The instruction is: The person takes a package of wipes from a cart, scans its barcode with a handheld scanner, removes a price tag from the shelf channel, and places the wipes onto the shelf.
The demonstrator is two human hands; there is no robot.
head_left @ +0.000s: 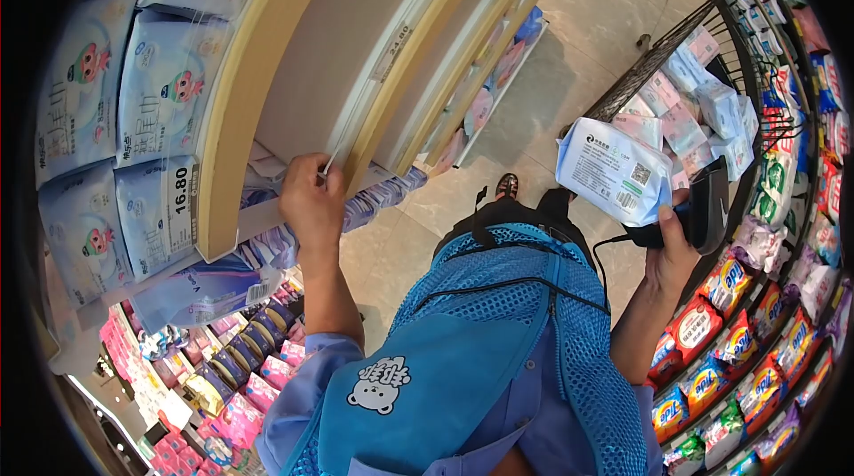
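My left hand (313,200) is closed at the lower end of a thin clear label strip (349,125) along a shelf edge; its fingertips are partly hidden. On the right, my right hand (673,249) grips a pale blue and white soft pack (614,169), whose printed side with a QR code and barcode faces up. Against the same hand lies a black device (707,209) with a cable; how it is held is partly hidden. Beside the pack stands a wire basket (663,58) with several pink and pale blue packs (663,93) in it.
Blue packs (173,89) line the shelf at left, near a 16.80 price tag (181,200). Pink packages (240,418) are at lower left. Detergent bags (707,378) fill curved shelves at right. Tiled floor (569,13) shows between; a blue mesh vest (445,360) covers my torso.
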